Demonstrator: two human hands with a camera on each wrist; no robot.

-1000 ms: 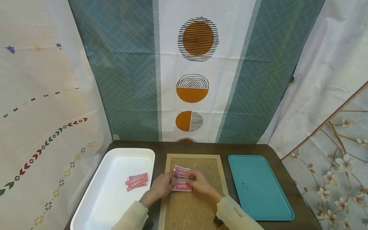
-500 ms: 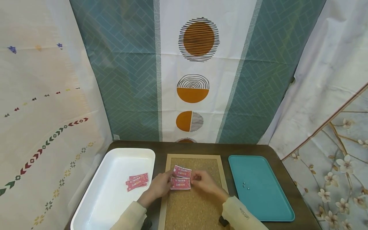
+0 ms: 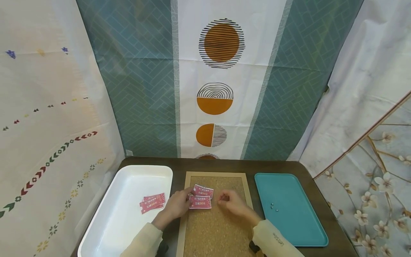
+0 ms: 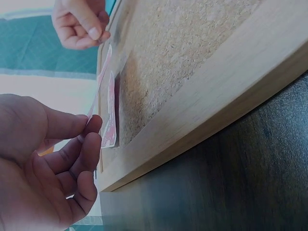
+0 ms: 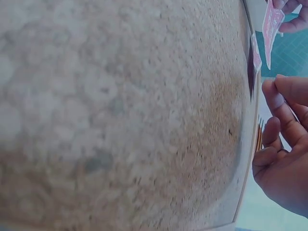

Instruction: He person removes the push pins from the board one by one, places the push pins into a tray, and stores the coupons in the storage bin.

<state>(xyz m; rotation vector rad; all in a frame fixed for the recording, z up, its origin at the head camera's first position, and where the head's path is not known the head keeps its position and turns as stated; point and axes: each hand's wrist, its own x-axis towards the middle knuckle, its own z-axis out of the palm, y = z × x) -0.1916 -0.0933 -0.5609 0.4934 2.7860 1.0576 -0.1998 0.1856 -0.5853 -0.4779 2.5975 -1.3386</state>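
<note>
My left hand (image 3: 180, 204) pinches the left edge of a pink coupon (image 3: 200, 202) between thumb and forefinger. This coupon is raised off the cork board (image 3: 218, 233) in the left wrist view. Just behind it, another pink coupon (image 3: 205, 192) lies slightly tilted on the board, with a small silver pin (image 3: 204, 187) at its top edge. My right hand (image 3: 232, 202) is to the right of both coupons, apart from them. Its thumb and forefinger (image 5: 273, 94) are pinched together on what looks like a small pin, mostly hidden by the fingers.
A white tray (image 3: 120, 214) on the left holds several overlapping pink coupons (image 3: 152, 203). On the right, a teal tray (image 3: 293, 214) holds a few tiny silver pins (image 3: 272, 206). Both trays flank the wood-framed board on a dark table (image 3: 224, 164); curtains surround it.
The left hand has shifted the pinched coupon slightly left and away from me, over the lower edge of the pinned one. My right hand has let go of its right side and moved right.
</note>
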